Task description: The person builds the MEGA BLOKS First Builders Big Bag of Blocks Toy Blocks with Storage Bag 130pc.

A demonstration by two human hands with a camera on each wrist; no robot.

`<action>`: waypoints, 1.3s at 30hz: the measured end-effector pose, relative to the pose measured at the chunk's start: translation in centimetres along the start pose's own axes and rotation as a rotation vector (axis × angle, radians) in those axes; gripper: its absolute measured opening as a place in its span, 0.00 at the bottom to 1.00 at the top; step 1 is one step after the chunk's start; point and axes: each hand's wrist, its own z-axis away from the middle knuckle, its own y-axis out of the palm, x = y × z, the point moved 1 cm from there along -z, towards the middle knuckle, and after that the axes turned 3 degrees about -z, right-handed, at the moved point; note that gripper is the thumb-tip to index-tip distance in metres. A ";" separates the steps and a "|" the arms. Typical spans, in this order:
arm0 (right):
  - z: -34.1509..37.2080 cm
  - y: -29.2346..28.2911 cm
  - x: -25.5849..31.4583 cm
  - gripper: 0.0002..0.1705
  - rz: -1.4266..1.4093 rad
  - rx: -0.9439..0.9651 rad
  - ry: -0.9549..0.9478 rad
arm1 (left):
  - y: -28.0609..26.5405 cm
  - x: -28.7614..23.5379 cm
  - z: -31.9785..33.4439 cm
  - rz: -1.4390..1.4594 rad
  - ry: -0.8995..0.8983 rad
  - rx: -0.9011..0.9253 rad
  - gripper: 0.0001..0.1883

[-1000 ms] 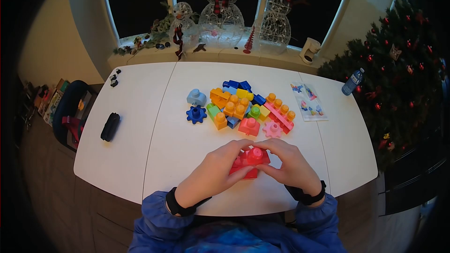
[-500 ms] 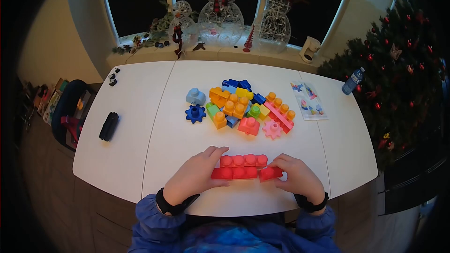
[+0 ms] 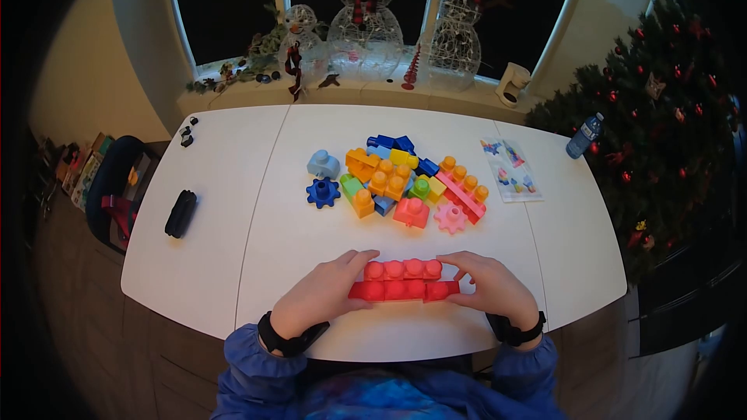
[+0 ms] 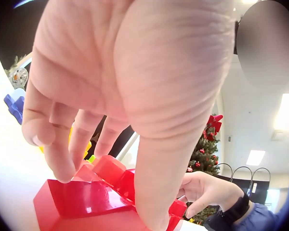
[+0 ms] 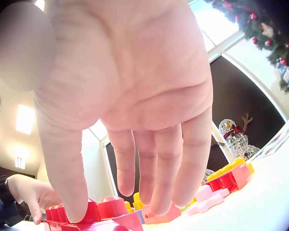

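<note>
Red bricks form two rows side by side: a paler back row (image 3: 402, 270) and a darker front row (image 3: 385, 290), with a short red brick (image 3: 441, 290) at its right end. The left hand (image 3: 323, 292) holds their left end; in the left wrist view, the hand (image 4: 120, 77) has its thumb against the red bricks (image 4: 86, 199) and its fingers on the other side. At the right end, the right hand (image 3: 498, 288) touches with its thumb; in the right wrist view, that hand's (image 5: 135, 96) other fingers hang fairly straight beyond the red bricks (image 5: 113, 207).
Mixed bricks (image 3: 389, 179) lie behind the hands, near a blue gear (image 3: 323, 192) and a pink gear (image 3: 450, 218). A picture sheet (image 3: 512, 169) and a bottle (image 3: 585, 136) are at the right, a black case (image 3: 181, 214) at the left of the white table (image 3: 187, 280).
The raised red piece came down beside the other bricks and the hands spread apart. The short red brick moved left against the front row, and the right fingers loosened.
</note>
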 end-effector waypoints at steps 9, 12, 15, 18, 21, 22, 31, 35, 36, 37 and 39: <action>-0.7 0.6 -0.4 0.36 0.019 -0.001 -0.045 | -0.2 0.4 -0.6 -0.011 0.026 0.013 0.38; -0.8 0.6 0.0 0.35 0.010 0.016 -0.002 | -0.1 0.3 -0.7 -0.017 0.023 0.003 0.37; -0.8 0.6 0.2 0.35 0.008 0.047 0.051 | 0.0 0.3 -0.5 -0.024 0.026 -0.004 0.37; -0.9 0.5 0.5 0.36 0.010 0.064 0.068 | 0.0 0.2 -0.4 -0.033 0.023 0.000 0.37; -0.9 0.8 0.1 0.36 0.029 0.046 0.035 | 0.0 0.2 -0.4 -0.042 0.017 0.009 0.37; -0.8 0.8 0.1 0.36 0.025 0.041 0.033 | 0.0 0.2 -0.4 -0.046 0.016 0.012 0.37; -0.9 -1.5 -0.2 0.31 -0.044 -0.097 0.059 | -1.2 -0.8 0.6 0.012 0.023 -0.128 0.41; -3.0 -4.7 -3.3 0.24 0.168 -0.333 0.114 | -2.1 -1.0 1.6 0.056 -0.030 -0.225 0.38; -3.8 -5.3 -5.1 0.22 0.233 -0.377 0.123 | -2.1 -1.1 1.8 0.064 -0.043 -0.238 0.37; -4.9 -5.7 -7.2 0.19 0.299 -0.420 0.130 | -2.0 -1.1 1.9 0.072 -0.055 -0.252 0.36; -6.5 -5.9 -10.3 0.16 0.399 -0.476 0.148 | -1.8 -1.2 2.1 0.084 -0.034 -0.264 0.34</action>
